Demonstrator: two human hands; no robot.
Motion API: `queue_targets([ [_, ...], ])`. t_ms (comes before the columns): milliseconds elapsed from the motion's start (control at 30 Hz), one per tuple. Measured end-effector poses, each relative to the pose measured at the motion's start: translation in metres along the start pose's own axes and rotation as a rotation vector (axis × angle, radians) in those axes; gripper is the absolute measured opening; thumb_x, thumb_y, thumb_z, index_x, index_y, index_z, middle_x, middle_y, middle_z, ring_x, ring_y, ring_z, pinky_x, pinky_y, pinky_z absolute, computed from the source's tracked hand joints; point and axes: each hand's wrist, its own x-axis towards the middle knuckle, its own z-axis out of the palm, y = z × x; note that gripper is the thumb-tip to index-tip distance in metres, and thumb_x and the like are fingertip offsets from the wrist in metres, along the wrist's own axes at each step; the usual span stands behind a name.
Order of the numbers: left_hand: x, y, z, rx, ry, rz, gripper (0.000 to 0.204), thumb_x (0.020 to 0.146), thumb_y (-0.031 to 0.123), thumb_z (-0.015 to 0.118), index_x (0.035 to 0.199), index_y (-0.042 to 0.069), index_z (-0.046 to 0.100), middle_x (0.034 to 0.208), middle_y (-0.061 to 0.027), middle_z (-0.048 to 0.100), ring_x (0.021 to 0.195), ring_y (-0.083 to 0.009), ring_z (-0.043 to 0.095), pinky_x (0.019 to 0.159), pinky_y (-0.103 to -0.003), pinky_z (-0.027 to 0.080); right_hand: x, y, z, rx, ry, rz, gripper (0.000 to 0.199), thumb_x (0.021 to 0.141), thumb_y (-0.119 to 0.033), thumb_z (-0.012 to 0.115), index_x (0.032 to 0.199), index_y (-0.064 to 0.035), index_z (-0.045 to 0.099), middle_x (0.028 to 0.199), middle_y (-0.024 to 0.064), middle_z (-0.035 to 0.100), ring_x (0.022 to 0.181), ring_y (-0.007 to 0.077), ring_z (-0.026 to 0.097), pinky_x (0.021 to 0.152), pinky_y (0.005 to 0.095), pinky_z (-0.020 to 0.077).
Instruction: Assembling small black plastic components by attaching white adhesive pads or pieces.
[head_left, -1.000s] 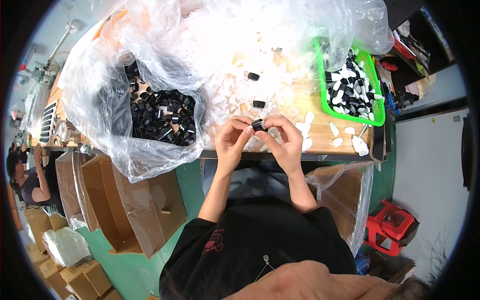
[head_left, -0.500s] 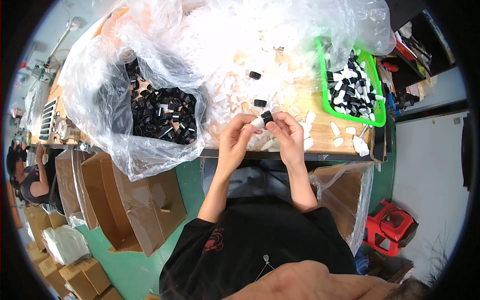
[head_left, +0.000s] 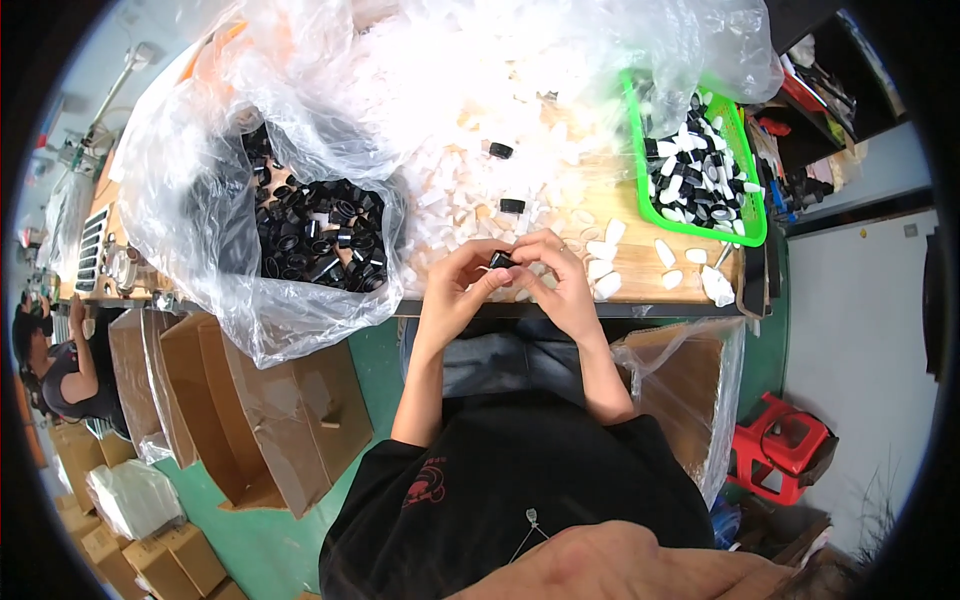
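Over the worktable [head_left: 638, 268], the left hand [head_left: 452, 292] and right hand [head_left: 567, 287] clamp fingers [head_left: 488, 283] on a black piece [head_left: 502, 260] — partly hidden.

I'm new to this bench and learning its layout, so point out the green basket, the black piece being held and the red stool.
Green basket [head_left: 703, 232]: head view, on its near rim.
Black piece [head_left: 502, 260]: head view, on its exposed middle.
Red stool [head_left: 776, 459]: head view, on its red frame.

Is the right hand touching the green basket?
Apart. The head view shows bare wooden table and white pieces between the right hand and the green basket.
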Motion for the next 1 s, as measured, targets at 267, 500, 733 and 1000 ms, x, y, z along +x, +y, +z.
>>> queue_targets([
  [267,0.003,-0.013,-0.002,0.246,0.170,0.341,0.033,0.084,-0.004,0.071,0.116,-0.003,0.063,0.105,-0.0109,0.070,0.098,-0.0164,0.066,0.087,-0.028,0.051,0.014,0.041,-0.071,-0.972,0.198,0.057,0.007,0.086,-0.004,0.063,0.092,-0.0010,0.066,0.102,0.0128,0.063,0.094,0.0292,0.059,0.084,0.0385,0.0489],
  [500,0.006,-0.002,-0.003,0.576,0.278,0.505,0.032,0.077,-0.004,0.075,0.108,0.000,0.069,0.103,-0.0107,0.072,0.096,-0.0211,0.068,0.089,-0.031,0.050,0.022,0.047,-0.063,-1.035,0.337,-0.043,0.010,0.086,-0.006,0.065,0.094,-0.0024,0.066,0.100,0.0113,0.064,0.094,0.0332,0.059,0.084,0.0404,0.0481],
  [733,0.005,-0.001,-0.001,0.589,0.298,0.460,0.029,0.078,-0.001,0.075,0.106,0.001,0.069,0.101,-0.0103,0.073,0.094,-0.0209,0.068,0.087,-0.030,0.050,0.039,0.034,-0.033,-0.840,-0.111,-0.257,0.023,0.073,0.005,0.066,0.095,-0.0027,0.065,0.104,0.0065,0.063,0.097,0.0280,0.060,0.083,0.0373,0.0507],
  [1000,0.005,-0.003,-0.001,0.585,0.290,0.434,0.028,0.078,0.000,0.076,0.106,0.001,0.070,0.099,-0.0106,0.072,0.092,-0.0211,0.069,0.084,-0.030,0.050,0.044,0.043,-0.026,-0.943,-0.071,-0.176,0.022,0.075,0.006,0.065,0.094,-0.0044,0.066,0.099,0.0087,0.062,0.094,0.0298,0.060,0.079,0.0403,0.0514],
])
